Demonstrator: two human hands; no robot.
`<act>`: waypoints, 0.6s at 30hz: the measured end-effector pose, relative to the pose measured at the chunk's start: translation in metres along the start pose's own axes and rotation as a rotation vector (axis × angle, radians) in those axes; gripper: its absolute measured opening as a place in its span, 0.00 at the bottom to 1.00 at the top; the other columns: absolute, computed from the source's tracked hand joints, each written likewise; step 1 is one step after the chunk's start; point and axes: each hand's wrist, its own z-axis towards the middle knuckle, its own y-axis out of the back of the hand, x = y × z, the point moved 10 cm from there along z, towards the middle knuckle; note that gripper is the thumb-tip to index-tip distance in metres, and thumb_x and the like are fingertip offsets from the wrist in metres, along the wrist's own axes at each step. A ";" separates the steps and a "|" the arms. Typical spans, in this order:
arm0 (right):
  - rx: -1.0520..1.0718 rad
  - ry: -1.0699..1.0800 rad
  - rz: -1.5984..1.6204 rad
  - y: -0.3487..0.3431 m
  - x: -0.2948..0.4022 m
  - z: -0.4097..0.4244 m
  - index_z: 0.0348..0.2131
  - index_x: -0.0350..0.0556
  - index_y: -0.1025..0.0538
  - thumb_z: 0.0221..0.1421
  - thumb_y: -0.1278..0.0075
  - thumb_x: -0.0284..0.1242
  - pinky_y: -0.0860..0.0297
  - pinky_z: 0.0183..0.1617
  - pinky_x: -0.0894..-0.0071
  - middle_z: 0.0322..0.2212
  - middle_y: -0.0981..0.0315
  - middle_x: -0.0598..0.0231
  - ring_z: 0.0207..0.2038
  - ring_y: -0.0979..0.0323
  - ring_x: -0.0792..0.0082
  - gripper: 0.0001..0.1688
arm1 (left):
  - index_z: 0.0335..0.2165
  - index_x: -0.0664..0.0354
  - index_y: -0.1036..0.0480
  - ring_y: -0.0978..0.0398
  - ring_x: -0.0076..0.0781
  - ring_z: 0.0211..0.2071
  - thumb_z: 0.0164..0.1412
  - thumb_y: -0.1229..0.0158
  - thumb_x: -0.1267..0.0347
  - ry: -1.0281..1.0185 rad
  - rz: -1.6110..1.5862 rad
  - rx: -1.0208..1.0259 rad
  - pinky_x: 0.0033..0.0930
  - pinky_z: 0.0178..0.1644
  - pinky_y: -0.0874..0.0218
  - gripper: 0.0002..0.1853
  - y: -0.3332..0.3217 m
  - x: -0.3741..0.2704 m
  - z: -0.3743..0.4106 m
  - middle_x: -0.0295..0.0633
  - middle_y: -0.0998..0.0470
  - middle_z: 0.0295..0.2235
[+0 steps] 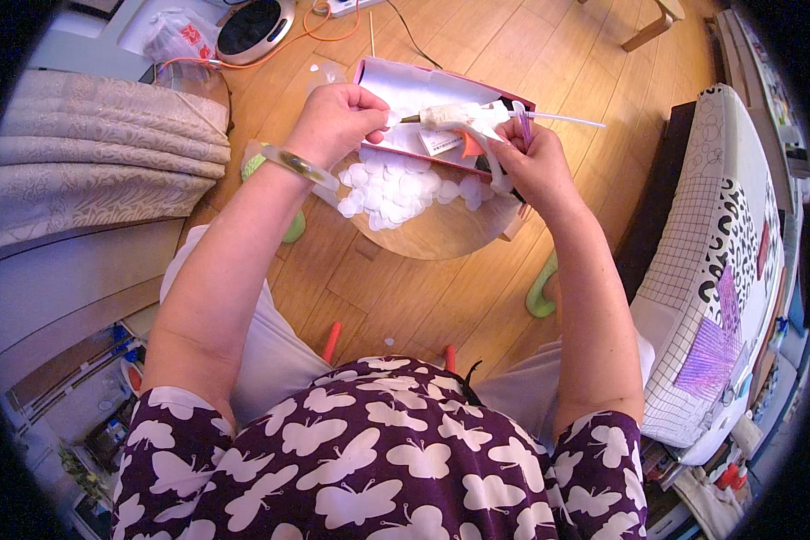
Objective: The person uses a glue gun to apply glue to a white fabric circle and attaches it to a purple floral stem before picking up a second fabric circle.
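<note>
My left hand (341, 125) pinches a small white petal-like disc (393, 119) between thumb and fingertips. The metal nozzle of a white hot-glue gun (455, 116) points at this disc, very close to it; whether they touch cannot be told. My right hand (530, 158) is closed at the back of the gun, by its handle, and a thin purple strip (525, 128) shows at its fingers. A translucent glue stick (570, 119) juts from the gun's rear, and its trigger (471, 144) is orange. Below my hands lies a pile of white discs (391, 189) on a round wooden-topped stool (439, 243).
An open pink-edged box (405, 81) with white lining sits on the stool's far side. Orange cable (297, 39) and a power strip (351, 5) lie on the wooden floor. A patterned bed or couch (688, 270) stands at right, holding purple sheets (709, 358). Fabric (101, 148) hangs at left.
</note>
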 end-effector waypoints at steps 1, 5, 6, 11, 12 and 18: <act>-0.001 0.003 0.007 0.001 -0.001 0.000 0.24 0.41 0.32 0.48 0.53 0.26 0.41 0.22 0.84 0.18 0.34 0.73 0.20 0.38 0.85 0.05 | 0.24 0.64 0.29 0.32 0.16 0.18 0.44 0.45 0.73 -0.001 -0.001 0.003 0.16 0.19 0.46 0.05 -0.001 -0.003 -0.001 0.35 0.28 0.20; -0.015 -0.027 0.007 0.004 -0.003 -0.002 0.24 0.41 0.32 0.47 0.53 0.26 0.42 0.21 0.84 0.18 0.34 0.73 0.19 0.39 0.85 0.06 | 0.25 0.63 0.29 0.33 0.16 0.17 0.45 0.45 0.73 0.021 -0.070 0.057 0.15 0.17 0.47 0.05 -0.007 -0.003 -0.004 0.34 0.28 0.19; -0.013 -0.045 -0.036 0.007 -0.001 -0.006 0.24 0.41 0.31 0.47 0.53 0.26 0.42 0.21 0.84 0.18 0.34 0.73 0.19 0.39 0.85 0.05 | 0.25 0.63 0.29 0.32 0.16 0.17 0.45 0.45 0.73 0.031 -0.092 0.086 0.15 0.17 0.47 0.05 -0.014 -0.005 -0.007 0.34 0.28 0.19; 0.068 -0.043 0.106 0.010 0.014 -0.034 0.25 0.42 0.30 0.47 0.51 0.26 0.45 0.20 0.85 0.17 0.35 0.76 0.18 0.41 0.87 0.05 | 0.26 0.65 0.30 0.32 0.16 0.17 0.46 0.46 0.73 0.067 -0.181 0.244 0.15 0.16 0.45 0.06 -0.051 -0.018 -0.038 0.35 0.28 0.19; 0.089 -0.031 0.151 0.007 0.015 -0.039 0.25 0.42 0.30 0.47 0.51 0.26 0.45 0.19 0.86 0.17 0.35 0.77 0.18 0.42 0.87 0.05 | 0.26 0.66 0.30 0.32 0.16 0.17 0.46 0.46 0.73 0.083 -0.196 0.286 0.15 0.16 0.44 0.06 -0.059 -0.018 -0.043 0.35 0.28 0.19; 0.132 -0.183 0.324 -0.003 0.010 -0.063 0.25 0.44 0.28 0.46 0.48 0.28 0.48 0.17 0.88 0.17 0.35 0.78 0.17 0.43 0.88 0.06 | 0.27 0.66 0.30 0.31 0.17 0.17 0.47 0.45 0.73 0.108 -0.223 0.325 0.16 0.17 0.41 0.07 -0.081 -0.021 -0.058 0.37 0.28 0.20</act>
